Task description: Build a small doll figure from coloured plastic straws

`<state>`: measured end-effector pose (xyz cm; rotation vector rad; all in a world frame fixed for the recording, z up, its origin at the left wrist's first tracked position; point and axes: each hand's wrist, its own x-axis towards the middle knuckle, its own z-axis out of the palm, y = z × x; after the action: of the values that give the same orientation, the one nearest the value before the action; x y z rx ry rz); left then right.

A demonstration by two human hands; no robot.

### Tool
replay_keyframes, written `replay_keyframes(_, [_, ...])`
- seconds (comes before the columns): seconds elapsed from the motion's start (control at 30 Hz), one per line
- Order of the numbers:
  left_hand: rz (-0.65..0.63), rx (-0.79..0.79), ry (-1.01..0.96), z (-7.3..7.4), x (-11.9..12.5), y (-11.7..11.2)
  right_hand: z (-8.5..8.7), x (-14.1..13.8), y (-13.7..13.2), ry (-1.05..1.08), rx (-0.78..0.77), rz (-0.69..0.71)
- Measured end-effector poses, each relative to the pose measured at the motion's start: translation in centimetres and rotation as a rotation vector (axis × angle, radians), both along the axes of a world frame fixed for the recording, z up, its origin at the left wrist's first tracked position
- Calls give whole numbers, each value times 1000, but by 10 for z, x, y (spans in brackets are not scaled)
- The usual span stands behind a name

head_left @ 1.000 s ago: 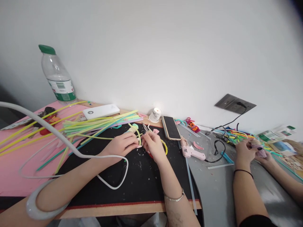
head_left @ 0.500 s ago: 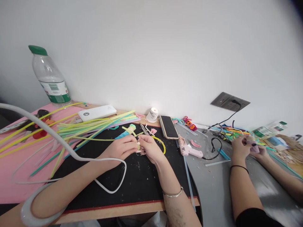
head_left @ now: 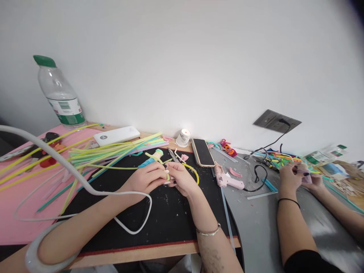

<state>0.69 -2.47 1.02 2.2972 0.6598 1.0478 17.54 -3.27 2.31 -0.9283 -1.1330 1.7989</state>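
Over the black mat (head_left: 159, 223) my left hand (head_left: 146, 179) and my right hand (head_left: 181, 179) meet fingertip to fingertip. Both are closed in a pinch around a short yellow-green pipe cleaner piece (head_left: 168, 177), mostly hidden by the fingers. Just beyond my left hand lies a wound pipe cleaner shape, with a blue part (head_left: 145, 162) and a pale green top (head_left: 158, 153). Pliers or scissors with pointed metal tips (head_left: 172, 154) rest behind my hands. A curved yellow pipe cleaner (head_left: 195, 173) lies past my right hand.
Loose pipe cleaners (head_left: 113, 153) and a white power bank (head_left: 117, 135) lie left. A white cable (head_left: 93, 190) loops across my left forearm. Behind stand a paper cup (head_left: 183, 138) and phone (head_left: 203, 152). Right are a glue gun (head_left: 227, 181) and a co-worker's hands (head_left: 291, 176).
My hands stay joined in the same spot with small finger shifts. A little more of the yellow-green piece shows between the fingertips.
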Motion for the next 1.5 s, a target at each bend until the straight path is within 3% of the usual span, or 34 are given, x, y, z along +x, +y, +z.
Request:
replay_keyframes(0.53, [-94, 98, 117, 4, 4, -10, -7, 5, 0, 20, 22, 124])
replay_keyframes(0.67, [10, 189, -4, 1, 3, -8, -5, 4, 1, 78, 19, 45])
replay_keyframes(0.83, [274, 209, -159, -4, 0, 3, -4, 7, 7, 198, 51, -250])
replay_keyframes(0.93, [320, 90, -227, -7, -1, 9, -5, 9, 10, 227, 55, -328])
replay_keyframes(1.07, [352, -306, -358, -7, 3, 10, -8, 9, 11, 249, 48, -281])
replay_keyframes(1.2, [247, -653, -540, -2, 9, 6, -8, 8, 9, 283, -11, -211])
replay_keyframes(1.5, [85, -840, -449, -3, 10, 6, -6, 10, 8, 265, -18, -113])
